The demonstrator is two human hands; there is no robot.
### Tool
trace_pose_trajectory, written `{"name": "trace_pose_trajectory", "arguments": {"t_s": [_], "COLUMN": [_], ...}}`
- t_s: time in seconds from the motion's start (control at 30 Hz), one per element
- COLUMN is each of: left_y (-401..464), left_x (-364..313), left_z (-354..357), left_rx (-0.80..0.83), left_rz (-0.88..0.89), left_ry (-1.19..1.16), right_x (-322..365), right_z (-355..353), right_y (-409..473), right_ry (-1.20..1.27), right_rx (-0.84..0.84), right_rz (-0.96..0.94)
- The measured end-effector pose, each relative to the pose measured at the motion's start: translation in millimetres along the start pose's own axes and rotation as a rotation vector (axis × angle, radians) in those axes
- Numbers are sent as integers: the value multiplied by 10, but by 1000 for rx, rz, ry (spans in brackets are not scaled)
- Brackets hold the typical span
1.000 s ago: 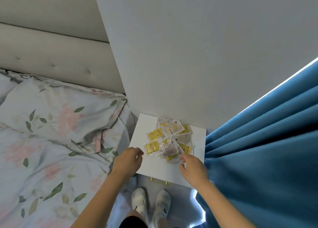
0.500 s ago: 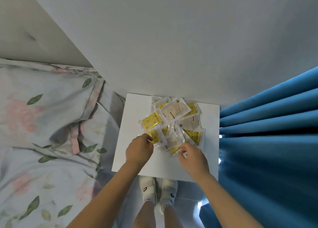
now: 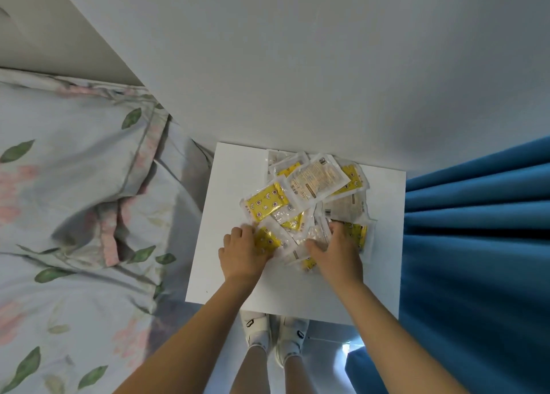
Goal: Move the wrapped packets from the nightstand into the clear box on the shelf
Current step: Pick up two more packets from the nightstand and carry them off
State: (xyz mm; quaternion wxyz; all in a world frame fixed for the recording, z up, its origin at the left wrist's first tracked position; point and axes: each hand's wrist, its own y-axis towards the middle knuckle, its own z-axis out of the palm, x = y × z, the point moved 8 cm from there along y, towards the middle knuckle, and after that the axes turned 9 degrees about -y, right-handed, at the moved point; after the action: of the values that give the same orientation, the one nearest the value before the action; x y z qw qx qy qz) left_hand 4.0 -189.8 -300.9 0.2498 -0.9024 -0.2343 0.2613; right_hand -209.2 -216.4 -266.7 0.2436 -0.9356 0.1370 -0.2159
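Head view, looking straight down: a white nightstand tabletop (image 3: 232, 185) sits between a bed w/ floral bedding (image 3: 77, 191) on the left and a blue curtain (image 3: 476, 244) on the right, w/ a plain white wall (image 3: 327, 66) behind it. A loose heap of wrapped packets (image 3: 309, 206) lies toward the back half of the tabletop, overlapping each other; some show yellow patterned contents, others pale printed backs, all in clear crinkly film. Left hand (image 3: 242, 255) is at the near-left edge of the heap, fingers curled onto a yellow packet (image 3: 266, 240). Right hand (image 3: 336, 249) is at the near-right edge, fingers curled down into the packets, thumb toward the middle; both look to be gathering, though whether either has a firm hold can't be told. Person's white shoes (image 3: 273, 331) show below the tabletop's front edge. No clear box or shelf in view. Judgement: packets look light, flat and soft, film prob. slippery, so they'd slide off one another; best to scoop from both sides under the heap's lower edges and squeeze inward, not pinch single corners. Task seems at its first pickup, all packets on the nightstand.
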Motion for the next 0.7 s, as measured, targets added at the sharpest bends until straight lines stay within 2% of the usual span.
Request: {"name": "trace_pose_trajectory", "arguments": {"t_s": [0.1,0.17,0.27,0.4,0.47,0.53,0.63,0.7], "left_y": [13,-28,-190,-486,-609,-674,-781,-818], "left_x": [105,190,264,136,22,-99,-315,-365], "left_z": [-44,-67,-201,-249,-238,-238,-232,-192], "left_rx": [57,148,344,603,677,724,843,892], "left_rz": [-15,-25,-145,-298,-306,-200,-7,14], "left_ry": [-78,-388,-1006,-1480,-1509,-1388,-1163,-1118], "right_x": [-3,-18,-77,-169,-191,-131,175,434], "right_z": [57,83,22,-180,-314,-423,-396,-352], "right_y": [51,50,-18,-232,-350,-471,-636,-690], "right_ry": [180,289,418,584,607,611,655,656], "right_rx": [65,119,158,147,112,135,335,470], "right_rz": [24,54,136,243,251,225,127,43]}}
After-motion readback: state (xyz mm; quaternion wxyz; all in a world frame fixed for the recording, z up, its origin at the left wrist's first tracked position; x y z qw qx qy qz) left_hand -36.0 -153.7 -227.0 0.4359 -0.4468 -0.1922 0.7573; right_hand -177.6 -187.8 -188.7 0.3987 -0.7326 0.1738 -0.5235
